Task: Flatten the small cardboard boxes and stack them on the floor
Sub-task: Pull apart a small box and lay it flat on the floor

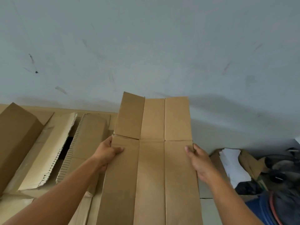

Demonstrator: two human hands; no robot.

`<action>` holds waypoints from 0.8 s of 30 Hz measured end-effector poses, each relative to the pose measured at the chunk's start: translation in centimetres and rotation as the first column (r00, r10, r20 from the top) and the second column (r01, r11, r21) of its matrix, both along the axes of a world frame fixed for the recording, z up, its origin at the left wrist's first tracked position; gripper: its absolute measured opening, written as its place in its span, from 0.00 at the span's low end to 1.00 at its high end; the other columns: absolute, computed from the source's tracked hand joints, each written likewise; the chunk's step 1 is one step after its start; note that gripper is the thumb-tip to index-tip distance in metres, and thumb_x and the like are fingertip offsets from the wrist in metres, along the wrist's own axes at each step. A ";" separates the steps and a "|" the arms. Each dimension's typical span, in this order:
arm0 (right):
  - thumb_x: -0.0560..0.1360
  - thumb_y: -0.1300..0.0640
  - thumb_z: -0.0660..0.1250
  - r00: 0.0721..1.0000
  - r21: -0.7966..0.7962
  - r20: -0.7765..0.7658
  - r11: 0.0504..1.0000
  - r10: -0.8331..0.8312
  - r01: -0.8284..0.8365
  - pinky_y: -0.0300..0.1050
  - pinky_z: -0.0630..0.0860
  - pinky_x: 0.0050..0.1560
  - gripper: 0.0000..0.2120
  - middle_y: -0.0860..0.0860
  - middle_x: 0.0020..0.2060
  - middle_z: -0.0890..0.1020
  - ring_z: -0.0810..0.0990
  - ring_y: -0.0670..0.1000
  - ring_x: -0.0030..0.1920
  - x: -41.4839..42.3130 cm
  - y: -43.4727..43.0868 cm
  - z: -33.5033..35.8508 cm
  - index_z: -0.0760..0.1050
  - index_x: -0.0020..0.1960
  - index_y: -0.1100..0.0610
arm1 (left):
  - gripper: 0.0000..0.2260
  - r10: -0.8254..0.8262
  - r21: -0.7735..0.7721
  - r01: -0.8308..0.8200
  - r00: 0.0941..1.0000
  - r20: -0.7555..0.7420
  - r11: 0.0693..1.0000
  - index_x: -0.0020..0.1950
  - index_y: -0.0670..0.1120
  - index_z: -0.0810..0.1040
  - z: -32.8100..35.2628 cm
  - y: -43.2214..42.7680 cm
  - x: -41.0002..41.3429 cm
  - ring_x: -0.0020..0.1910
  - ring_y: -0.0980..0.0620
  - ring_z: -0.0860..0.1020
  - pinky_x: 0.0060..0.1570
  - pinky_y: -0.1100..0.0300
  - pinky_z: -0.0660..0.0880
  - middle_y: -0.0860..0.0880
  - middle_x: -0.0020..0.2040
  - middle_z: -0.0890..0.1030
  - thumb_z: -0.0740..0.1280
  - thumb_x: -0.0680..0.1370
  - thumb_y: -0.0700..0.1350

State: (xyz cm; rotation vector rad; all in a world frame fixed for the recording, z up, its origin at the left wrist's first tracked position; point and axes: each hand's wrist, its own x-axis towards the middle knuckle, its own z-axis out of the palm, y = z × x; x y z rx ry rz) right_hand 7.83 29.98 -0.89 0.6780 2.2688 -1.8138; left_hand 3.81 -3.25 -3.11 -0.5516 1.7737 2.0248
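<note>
Pinching one flattened cardboard box (151, 168) by opposite edges, two grips: left hand (105, 153), right hand (198, 161).

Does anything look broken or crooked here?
Yes. The flattened box that the left hand and right hand hold has one top flap tilted out of line, with a split along its crease. To the left, a cardboard sheet has a ragged torn edge showing its ridges.

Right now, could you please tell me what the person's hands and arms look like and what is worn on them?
The left hand and right hand are bare: no gloves, rings or watch show. The left arm and right arm are bare too, with no sleeve in view.
</note>
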 end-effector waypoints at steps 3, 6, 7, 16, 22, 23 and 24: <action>0.81 0.51 0.64 0.997 0.050 0.082 0.999 0.001 -0.005 0.47 0.72 0.63 0.09 0.51 0.57 0.82 0.79 0.52 0.60 -1.0 -0.8 -4.1 0.77 0.56 0.55 | 0.13 0.018 -0.248 -0.025 0.999 -0.030 0.968 0.53 0.47 0.79 -1.5 0.5 -0.5 0.47 0.45 0.84 0.45 0.51 0.81 0.45 0.47 0.86 0.71 0.74 0.31; 0.82 0.53 0.62 0.985 0.025 0.171 0.999 0.040 -0.045 0.50 0.70 0.68 0.13 0.49 0.64 0.79 0.76 0.51 0.64 -2.2 -1.6 -7.4 0.74 0.66 0.53 | 0.11 0.010 -0.493 -0.017 1.000 -0.016 0.870 0.52 0.49 0.78 -3.2 1.1 -1.1 0.49 0.47 0.82 0.53 0.51 0.79 0.50 0.47 0.84 0.72 0.74 0.36; 0.83 0.55 0.62 0.981 0.012 0.186 0.998 0.054 -0.057 0.51 0.71 0.69 0.14 0.49 0.63 0.79 0.77 0.51 0.63 -2.7 -1.7 -8.4 0.73 0.67 0.53 | 0.11 0.006 -0.567 -0.009 1.000 -0.006 0.823 0.54 0.49 0.78 -3.9 1.4 -1.2 0.50 0.47 0.81 0.54 0.52 0.78 0.50 0.47 0.83 0.72 0.74 0.38; 0.81 0.55 0.63 0.902 0.276 0.331 0.886 0.276 -0.372 0.44 0.71 0.58 0.40 0.56 0.77 0.57 0.73 0.58 0.68 -4.2 -2.1 -13.6 0.38 0.81 0.45 | 0.53 -0.222 -0.821 0.314 0.947 0.233 0.477 0.78 0.58 0.32 -9.6 3.9 -1.5 0.63 0.39 0.76 0.53 0.52 0.76 0.39 0.76 0.61 0.74 0.73 0.54; 0.68 0.27 0.65 0.728 0.490 0.489 0.538 0.481 -0.686 0.56 0.75 0.60 0.50 0.59 0.77 0.33 0.64 0.63 0.73 -4.8 -2.7 -14.6 0.34 0.77 0.34 | 0.44 -0.417 -0.847 0.527 0.788 0.453 0.075 0.77 0.65 0.35 -10.9 5.4 -1.7 0.74 0.35 0.61 0.62 0.45 0.73 0.44 0.77 0.27 0.66 0.75 0.66; 0.68 0.26 0.65 0.714 0.495 0.509 0.515 0.481 -0.700 0.56 0.76 0.60 0.51 0.59 0.76 0.33 0.64 0.63 0.72 -5.1 -2.7 -14.8 0.35 0.77 0.33 | 0.43 -0.419 -0.831 0.553 0.771 0.480 0.064 0.78 0.65 0.37 -11.0 5.4 -2.0 0.74 0.34 0.60 0.64 0.44 0.72 0.44 0.77 0.26 0.65 0.75 0.65; 0.67 0.26 0.65 0.705 0.493 0.521 0.505 0.481 -0.708 0.56 0.76 0.60 0.51 0.59 0.76 0.32 0.65 0.64 0.72 -5.4 -2.7 -14.9 0.34 0.76 0.33 | 0.42 -0.419 -0.815 0.577 0.755 0.505 0.057 0.78 0.65 0.38 -11.1 5.6 -2.4 0.74 0.34 0.58 0.65 0.44 0.71 0.44 0.77 0.26 0.65 0.76 0.65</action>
